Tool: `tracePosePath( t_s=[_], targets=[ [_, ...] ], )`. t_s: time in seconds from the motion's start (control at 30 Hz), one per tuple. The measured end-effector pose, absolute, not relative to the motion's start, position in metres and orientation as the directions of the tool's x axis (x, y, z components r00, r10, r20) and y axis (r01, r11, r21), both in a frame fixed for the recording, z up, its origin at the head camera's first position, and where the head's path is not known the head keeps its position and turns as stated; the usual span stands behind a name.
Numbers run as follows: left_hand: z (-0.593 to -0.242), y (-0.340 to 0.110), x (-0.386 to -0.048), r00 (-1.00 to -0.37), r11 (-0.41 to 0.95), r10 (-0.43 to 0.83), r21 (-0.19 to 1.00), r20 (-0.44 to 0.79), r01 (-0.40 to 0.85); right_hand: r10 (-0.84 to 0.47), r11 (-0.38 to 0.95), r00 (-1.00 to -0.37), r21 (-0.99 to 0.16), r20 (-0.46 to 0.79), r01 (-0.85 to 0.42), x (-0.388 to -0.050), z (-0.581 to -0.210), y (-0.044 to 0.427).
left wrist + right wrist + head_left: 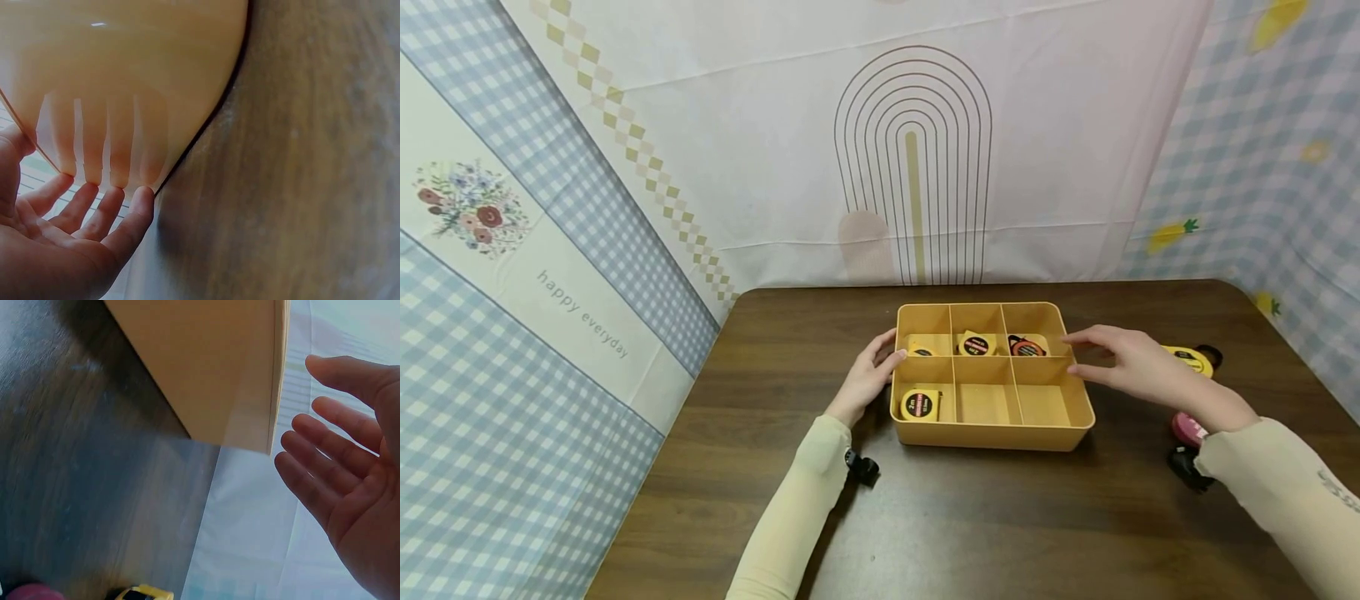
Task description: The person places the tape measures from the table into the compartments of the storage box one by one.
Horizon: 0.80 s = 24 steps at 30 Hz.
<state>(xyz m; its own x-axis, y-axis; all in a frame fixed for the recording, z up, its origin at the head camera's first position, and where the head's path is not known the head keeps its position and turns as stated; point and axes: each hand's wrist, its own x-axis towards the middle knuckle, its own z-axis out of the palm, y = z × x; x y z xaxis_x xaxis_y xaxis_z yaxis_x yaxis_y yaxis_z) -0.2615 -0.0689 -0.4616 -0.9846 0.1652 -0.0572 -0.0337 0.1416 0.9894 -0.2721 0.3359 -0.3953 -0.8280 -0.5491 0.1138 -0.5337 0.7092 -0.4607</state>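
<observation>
A yellow divided box stands on the table, with two rows of compartments. My left hand holds its left wall, thumb over the rim and fingertips against the outside; the left wrist view shows these fingers on the glossy wall. My right hand is at the box's right side, fingers extended and thumb apart; the right wrist view shows a gap between this hand and the box. A yellow tape measure lies in the front left compartment. More tape measures lie in the back row, one with an orange-and-black face.
Right of the box, partly behind my right arm, lie another yellow tape measure and a pink object. A black device is at my left wrist. Patterned cloth hangs behind the brown table.
</observation>
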Motion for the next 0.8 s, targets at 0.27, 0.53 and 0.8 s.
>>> tracePosePath(
  t_s=[0.27,0.53,0.8],
  targets=[
    [-0.468,-0.073,-0.264,-0.981,0.141,0.173,0.988,-0.083,-0.058,-0.520,0.719,-0.837,-0.440,0.172,-0.537,-0.261,-0.399,0.354],
    [-0.475,-0.073,-0.263,-0.989,0.144,0.137,0.989,-0.058,-0.039,-0.485,0.765,-0.863,-0.409,0.144,-0.498,-0.249,-0.402,0.369],
    [-0.476,-0.069,-0.269,-0.992,0.147,0.113,0.988,-0.059,-0.042,-0.492,0.759,-0.849,-0.384,0.192,-0.526,-0.260,-0.411,0.388]
  ],
)
